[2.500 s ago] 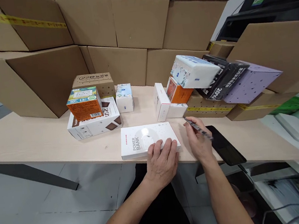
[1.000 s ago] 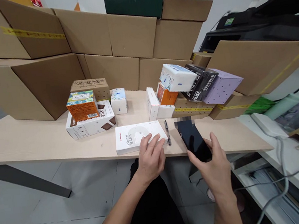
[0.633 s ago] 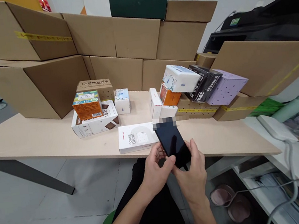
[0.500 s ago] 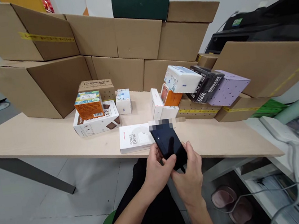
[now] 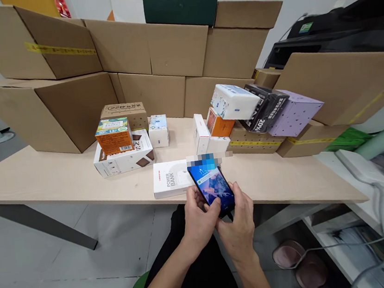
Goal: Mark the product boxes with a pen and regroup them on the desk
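Observation:
Between my two hands is a smartphone, its screen lit with a blue and pink picture; its top end is blurred out. My left hand is closed round the phone's left side, with the thumb over the lower screen. My right hand grips the lower right edge. Behind the phone, a white power bank box lies flat on the table and is partly covered by it. The pen is not visible now.
On the left of the table an orange tea box rests on a white box. A stack with a tissue pack and a purple box stands at the right. Large cardboard boxes line the back.
My right hand put down the pen, picked up the phone and brought it left. My left hand left the power bank box and took hold of the phone. The dark screen has lit up.

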Motion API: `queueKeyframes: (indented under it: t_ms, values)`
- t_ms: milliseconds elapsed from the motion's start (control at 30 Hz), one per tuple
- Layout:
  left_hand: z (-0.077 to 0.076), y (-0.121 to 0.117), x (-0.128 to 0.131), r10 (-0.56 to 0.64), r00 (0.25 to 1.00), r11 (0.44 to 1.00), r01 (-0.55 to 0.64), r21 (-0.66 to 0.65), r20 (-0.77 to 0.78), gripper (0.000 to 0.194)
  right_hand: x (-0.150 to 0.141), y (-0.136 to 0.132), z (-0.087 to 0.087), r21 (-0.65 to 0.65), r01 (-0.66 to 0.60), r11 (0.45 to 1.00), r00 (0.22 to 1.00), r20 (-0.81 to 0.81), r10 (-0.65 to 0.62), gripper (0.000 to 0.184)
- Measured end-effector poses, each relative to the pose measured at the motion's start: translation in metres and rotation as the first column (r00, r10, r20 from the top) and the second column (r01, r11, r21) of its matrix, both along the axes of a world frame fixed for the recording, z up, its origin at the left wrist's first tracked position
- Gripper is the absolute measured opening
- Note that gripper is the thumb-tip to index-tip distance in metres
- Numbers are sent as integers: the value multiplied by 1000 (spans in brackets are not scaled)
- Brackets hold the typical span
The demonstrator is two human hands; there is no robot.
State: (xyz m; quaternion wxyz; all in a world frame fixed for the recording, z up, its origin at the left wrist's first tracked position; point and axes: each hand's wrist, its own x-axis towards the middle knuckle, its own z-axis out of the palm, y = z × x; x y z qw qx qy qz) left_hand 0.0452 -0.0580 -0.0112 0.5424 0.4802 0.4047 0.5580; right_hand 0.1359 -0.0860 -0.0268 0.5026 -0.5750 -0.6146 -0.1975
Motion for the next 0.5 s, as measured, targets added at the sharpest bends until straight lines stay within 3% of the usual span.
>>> queueKeyframes:
  t_ms: [500]
  values:
    - [2, -4, 1, 7, 997, 998, -2, 64, -81, 26, 15, -1, -1, -28, 20, 999, 1000, -15, -20, 81]
